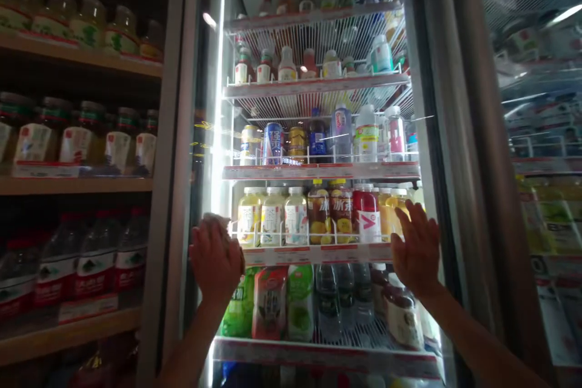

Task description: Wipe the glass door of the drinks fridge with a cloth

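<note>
I face a lit drinks fridge behind a glass door (318,133). My left hand (216,260) is raised against the glass at the lower left, its fingers curled over a small pale cloth (215,219). My right hand (416,248) lies flat on the glass at the lower right, fingers spread, holding nothing. Between my hands, behind the glass, stands a shelf (313,253) of yellow and red drink bottles (318,213). Below it are green bottles and a red carton (270,304).
Upper fridge shelves hold cans (273,143) and small bottles. Wooden shelves (73,185) on the left carry jars and red-labelled water bottles (95,260). A dark door frame (459,151) and a second fridge (545,194) stand at the right.
</note>
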`<state>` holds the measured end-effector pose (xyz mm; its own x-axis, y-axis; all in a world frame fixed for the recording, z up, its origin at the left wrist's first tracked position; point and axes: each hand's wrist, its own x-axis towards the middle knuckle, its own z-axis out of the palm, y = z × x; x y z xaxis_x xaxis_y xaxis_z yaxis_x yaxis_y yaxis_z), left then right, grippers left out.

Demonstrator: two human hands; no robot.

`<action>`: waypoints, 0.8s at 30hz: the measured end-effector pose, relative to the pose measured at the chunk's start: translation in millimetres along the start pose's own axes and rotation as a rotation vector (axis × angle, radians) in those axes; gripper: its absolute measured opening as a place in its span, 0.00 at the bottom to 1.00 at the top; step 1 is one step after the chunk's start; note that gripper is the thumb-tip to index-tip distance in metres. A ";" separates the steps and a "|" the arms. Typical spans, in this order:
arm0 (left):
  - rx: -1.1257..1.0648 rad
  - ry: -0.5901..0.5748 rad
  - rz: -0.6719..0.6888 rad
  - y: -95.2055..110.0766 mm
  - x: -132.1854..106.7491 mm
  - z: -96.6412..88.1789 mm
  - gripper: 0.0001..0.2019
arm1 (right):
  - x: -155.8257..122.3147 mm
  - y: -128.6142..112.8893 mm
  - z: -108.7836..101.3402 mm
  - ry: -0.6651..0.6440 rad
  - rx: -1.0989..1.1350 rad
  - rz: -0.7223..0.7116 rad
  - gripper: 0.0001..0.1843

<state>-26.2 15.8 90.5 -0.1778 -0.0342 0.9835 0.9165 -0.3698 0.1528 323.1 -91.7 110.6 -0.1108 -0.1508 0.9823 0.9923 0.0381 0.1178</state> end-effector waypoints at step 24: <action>-0.016 -0.009 0.055 24.2 -61.3 -8.1 0.32 | -42.3 -44.5 4.3 -0.123 -0.026 -0.070 0.32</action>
<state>3.9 1.4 33.1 -0.1242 -0.0467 0.9912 0.9190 -0.3822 0.0972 283.3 -82.8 64.5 -0.1841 -0.0300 0.9824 0.9828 0.0058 0.1844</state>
